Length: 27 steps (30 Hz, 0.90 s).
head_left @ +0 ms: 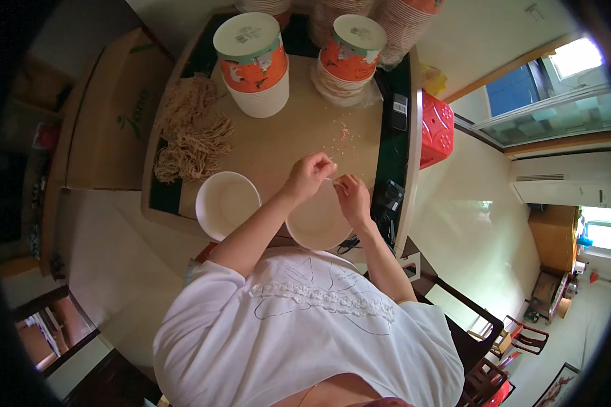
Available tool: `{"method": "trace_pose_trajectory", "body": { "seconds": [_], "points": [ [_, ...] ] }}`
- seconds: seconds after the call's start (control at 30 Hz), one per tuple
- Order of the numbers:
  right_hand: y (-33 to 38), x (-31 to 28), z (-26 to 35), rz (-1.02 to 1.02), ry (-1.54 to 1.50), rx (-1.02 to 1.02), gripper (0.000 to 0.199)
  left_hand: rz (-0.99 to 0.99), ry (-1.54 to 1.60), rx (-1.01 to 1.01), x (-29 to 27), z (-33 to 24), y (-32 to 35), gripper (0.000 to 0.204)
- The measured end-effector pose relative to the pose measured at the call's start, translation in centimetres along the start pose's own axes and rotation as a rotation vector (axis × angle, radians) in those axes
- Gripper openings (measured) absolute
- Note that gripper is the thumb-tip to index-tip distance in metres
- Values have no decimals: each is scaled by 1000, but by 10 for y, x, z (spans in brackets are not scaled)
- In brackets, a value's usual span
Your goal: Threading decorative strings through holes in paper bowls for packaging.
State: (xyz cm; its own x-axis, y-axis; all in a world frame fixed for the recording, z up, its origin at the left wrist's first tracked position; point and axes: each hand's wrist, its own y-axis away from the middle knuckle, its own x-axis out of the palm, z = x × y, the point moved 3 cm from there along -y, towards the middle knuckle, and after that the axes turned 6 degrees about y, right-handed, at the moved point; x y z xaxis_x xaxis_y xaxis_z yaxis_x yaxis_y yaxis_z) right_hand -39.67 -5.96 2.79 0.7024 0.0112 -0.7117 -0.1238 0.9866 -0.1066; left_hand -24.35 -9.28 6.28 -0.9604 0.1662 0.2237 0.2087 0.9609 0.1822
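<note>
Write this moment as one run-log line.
left hand: pinched, item unclear | right hand: pinched, near left | right white tub: near hands | tan strands: left of hands

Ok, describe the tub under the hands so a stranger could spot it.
Find the table, then its near edge by the white shirt. The right tub there is round, white and open. Unlike the left tub, it has the left hand and right hand above its far side.

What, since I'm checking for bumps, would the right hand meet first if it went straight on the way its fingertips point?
Probably the left hand, which lies close ahead of the right hand in this view. Depth is unclear, so it might instead pass slightly above or below.
</note>
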Motion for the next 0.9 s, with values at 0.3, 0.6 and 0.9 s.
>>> {"method": "trace_pose_trajectory", "body": {
  "seconds": [0.3, 0.6, 0.9],
  "points": [
    [-54, -13, -12, -74, 153, -150, 8, 182, 327, -320, -8, -20, 61, 15],
    [46, -14, 71, 751, -691, 227, 16, -71, 791, -224, 3, -13, 64, 15],
    [119, -25, 0, 148, -928, 646, 21, -139, 121, -116, -18, 15, 105, 21]
  ]
}}
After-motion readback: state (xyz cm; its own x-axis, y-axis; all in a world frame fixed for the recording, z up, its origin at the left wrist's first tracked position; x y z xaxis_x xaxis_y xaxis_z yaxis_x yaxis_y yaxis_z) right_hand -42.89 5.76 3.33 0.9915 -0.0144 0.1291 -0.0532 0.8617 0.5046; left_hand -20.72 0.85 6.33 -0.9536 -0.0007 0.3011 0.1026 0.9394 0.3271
